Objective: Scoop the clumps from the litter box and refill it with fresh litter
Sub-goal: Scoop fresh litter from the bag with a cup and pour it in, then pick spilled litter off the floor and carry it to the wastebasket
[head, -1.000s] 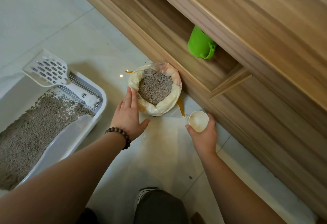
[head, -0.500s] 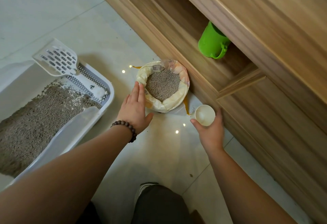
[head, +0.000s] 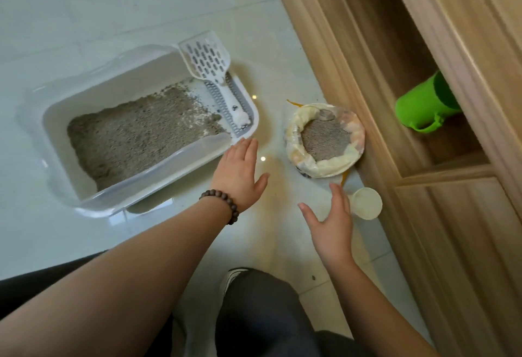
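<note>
A white litter box (head: 169, 164) with grey litter (head: 135, 130) sits on the floor at the left. A white slotted scoop (head: 209, 60) rests across its far right corner. An open bag of fresh litter (head: 324, 136), rim rolled down, stands against the wooden cabinet. A small cream cup (head: 365, 202) sits on the floor below the bag. My left hand (head: 240, 173), with a bead bracelet at the wrist, hovers flat and empty by the box's near right corner. My right hand (head: 330, 221) is spread open just left of the cup, holding nothing.
A wooden cabinet (head: 423, 215) runs along the right, with a green watering jug (head: 423, 108) lying in its open shelf. My knee (head: 262, 314) and a shoe are at the bottom. Pale floor tiles (head: 113, 3) lie beyond the litter box.
My right hand has let go of the cream cup, which now stands on the floor. My left hand left the bag and moved toward the litter box. The camera view swung left.
</note>
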Demonstrator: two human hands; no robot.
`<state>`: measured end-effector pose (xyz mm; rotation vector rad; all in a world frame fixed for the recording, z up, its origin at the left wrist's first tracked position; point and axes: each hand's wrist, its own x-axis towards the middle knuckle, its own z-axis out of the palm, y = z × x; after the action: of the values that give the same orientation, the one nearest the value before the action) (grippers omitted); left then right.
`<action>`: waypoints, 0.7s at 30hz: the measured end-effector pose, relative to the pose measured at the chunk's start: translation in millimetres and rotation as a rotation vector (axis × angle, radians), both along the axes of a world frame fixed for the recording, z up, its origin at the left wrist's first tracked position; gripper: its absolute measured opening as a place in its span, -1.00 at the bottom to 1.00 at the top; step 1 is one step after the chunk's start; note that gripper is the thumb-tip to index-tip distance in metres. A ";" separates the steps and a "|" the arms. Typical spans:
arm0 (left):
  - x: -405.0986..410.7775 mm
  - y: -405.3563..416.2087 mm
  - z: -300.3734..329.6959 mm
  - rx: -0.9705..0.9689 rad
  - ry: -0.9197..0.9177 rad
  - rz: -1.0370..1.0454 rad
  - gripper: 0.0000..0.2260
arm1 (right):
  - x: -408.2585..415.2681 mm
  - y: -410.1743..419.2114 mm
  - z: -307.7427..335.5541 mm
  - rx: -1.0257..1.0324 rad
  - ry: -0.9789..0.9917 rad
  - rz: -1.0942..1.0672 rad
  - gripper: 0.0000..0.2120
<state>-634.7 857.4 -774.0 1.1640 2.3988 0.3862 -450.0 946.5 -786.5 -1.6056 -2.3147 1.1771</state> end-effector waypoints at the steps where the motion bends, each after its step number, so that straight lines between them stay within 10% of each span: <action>1: 1.0 -12.0 1.6 -0.002 -0.007 0.035 -0.35 | -6.8 -6.4 0.4 -0.010 0.002 0.043 -0.30; 21: 48.9 -178.3 -71.6 0.228 -0.502 1.090 -0.59 | -74.7 -72.4 -77.5 -0.057 -0.011 0.636 -0.79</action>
<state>-585.8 679.1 -845.5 -0.2923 2.3165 1.1332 -524.7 874.1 -864.0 -0.8898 -2.9262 1.3331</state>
